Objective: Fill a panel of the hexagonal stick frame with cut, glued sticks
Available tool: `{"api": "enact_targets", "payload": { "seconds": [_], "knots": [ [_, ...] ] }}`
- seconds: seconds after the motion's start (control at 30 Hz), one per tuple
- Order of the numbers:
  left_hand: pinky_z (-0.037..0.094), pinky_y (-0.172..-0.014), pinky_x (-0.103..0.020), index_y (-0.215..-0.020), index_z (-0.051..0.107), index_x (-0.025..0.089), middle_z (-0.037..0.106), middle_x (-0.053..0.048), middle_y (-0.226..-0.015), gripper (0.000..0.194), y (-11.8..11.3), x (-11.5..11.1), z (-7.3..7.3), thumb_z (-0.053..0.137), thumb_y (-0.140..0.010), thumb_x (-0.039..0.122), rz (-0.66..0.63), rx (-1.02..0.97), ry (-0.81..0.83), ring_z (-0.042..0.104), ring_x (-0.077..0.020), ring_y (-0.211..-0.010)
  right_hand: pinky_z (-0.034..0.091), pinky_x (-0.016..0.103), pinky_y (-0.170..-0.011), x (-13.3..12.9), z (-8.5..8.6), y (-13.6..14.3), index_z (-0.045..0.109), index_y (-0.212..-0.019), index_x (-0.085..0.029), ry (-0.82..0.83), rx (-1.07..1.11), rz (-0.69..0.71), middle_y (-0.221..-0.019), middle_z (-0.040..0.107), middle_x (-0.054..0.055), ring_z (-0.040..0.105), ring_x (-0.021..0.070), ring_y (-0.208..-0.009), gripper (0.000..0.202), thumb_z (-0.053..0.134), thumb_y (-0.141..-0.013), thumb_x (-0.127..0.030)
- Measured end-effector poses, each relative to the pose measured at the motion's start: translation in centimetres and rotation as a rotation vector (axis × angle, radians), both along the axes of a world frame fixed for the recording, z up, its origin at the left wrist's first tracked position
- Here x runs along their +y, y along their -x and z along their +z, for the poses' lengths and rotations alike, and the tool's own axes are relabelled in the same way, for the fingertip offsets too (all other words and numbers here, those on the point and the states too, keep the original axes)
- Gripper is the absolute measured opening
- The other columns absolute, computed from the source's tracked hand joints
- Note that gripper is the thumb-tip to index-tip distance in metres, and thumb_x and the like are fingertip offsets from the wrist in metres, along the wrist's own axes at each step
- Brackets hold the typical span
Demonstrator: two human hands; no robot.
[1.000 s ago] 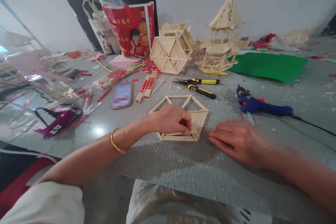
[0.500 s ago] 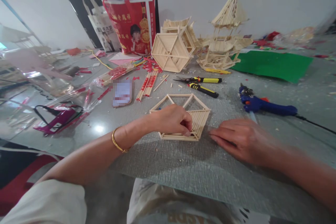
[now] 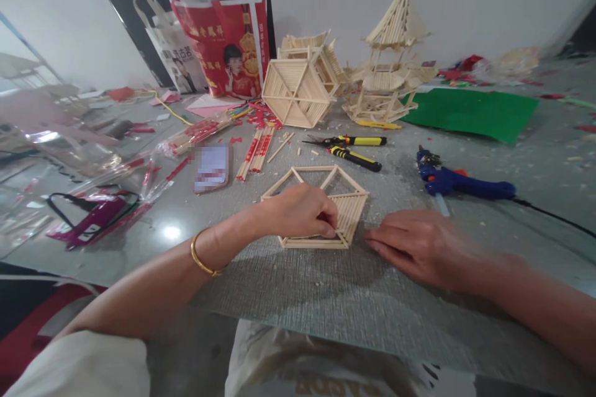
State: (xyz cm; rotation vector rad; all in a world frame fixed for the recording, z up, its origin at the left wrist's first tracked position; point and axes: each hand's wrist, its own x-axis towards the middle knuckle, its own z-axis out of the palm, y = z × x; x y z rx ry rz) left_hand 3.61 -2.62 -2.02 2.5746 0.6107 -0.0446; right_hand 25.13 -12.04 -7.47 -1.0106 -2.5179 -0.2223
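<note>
1 view only, the head camera: a flat hexagonal frame [image 3: 321, 205] of thin pale wooden sticks lies on a grey textured mat [image 3: 326, 298] directly before the person; of its wedge sections, only the right-hand one appears filled with close parallel sticks, a near section looks to have a few sticks, and the far sections stand open, so by my judgement the infill is well short of half done. Left hand [image 3: 298, 211] rests on the frame's near side, fingers curled together and pinching at a stick on the near edge; what exactly is nipped cannot be told. Right hand [image 3: 416, 248] lies flat on the mat just beside the frame's right corner, fingers extended and together, holding nothing visible. Beyond the frame: yellow-and-black handled cutters [image 3: 354, 152], a blue glue gun [image 3: 460, 183] with black cord, loose sticks with red wrappers [image 3: 256, 152]; further back a finished hexagonal panel [image 3: 293, 93] propped upright and a tiered stick tower [image 3: 391, 62] with a pointed roof; a green sheet [image 3: 470, 111], smooth and matt; a red glossy bag [image 3: 228, 49]; crinkled clear plastic packets [image 3: 93, 167] at the left.
</note>
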Motion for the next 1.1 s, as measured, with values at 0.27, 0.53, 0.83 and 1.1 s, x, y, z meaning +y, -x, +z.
{"api": "enact_targets", "payload": {
  "seconds": [0.27,0.53,0.83,1.1],
  "knots": [
    [0.034,-0.057,-0.019,-0.079,0.073,0.017,0.069,0.001,-0.069,0.014,0.03,-0.21,0.14,0.059,-0.075,0.017,-0.025,0.009,-0.016,0.057,-0.008,-0.061,0.032,0.028,-0.053,-0.04,0.26,0.09,0.065,-0.077,-0.016,0.0,0.006,0.02,-0.06,0.056,0.002,0.049,0.0129,-0.054,0.027,0.042,-0.092,-0.019],
    [0.037,-0.059,-0.02,-0.08,0.073,0.017,0.071,0.0,-0.072,0.015,0.07,-0.47,0.15,0.059,-0.075,0.016,-0.023,0.024,-0.022,0.058,-0.009,-0.063,0.033,0.027,-0.053,0.07,0.34,0.25,0.065,-0.078,-0.016,0.005,0.008,0.032,-0.06,0.057,0.003,0.05,0.0125,-0.054,0.027,0.041,-0.092,-0.018],
    [0.037,-0.059,-0.02,-0.082,0.073,0.015,0.07,0.0,-0.073,0.016,0.0,-0.68,0.46,0.058,-0.076,0.014,-0.023,0.049,0.002,0.058,-0.0087,-0.064,0.033,0.027,-0.054,0.07,0.24,0.12,0.065,-0.078,-0.016,0.007,-0.006,0.028,-0.06,0.056,0.002,0.049,0.0126,-0.055,0.028,0.041,-0.092,-0.018],
    [0.036,-0.058,-0.019,-0.082,0.072,0.016,0.07,0.0,-0.073,0.016,0.2,-0.51,0.19,0.057,-0.075,0.015,-0.035,0.037,0.002,0.058,-0.0081,-0.063,0.033,0.028,-0.054,0.08,0.23,0.23,0.065,-0.079,-0.015,0.001,0.012,0.004,-0.061,0.059,0.003,0.052,0.0131,-0.055,0.026,0.042,-0.092,-0.018]
  ]
}}
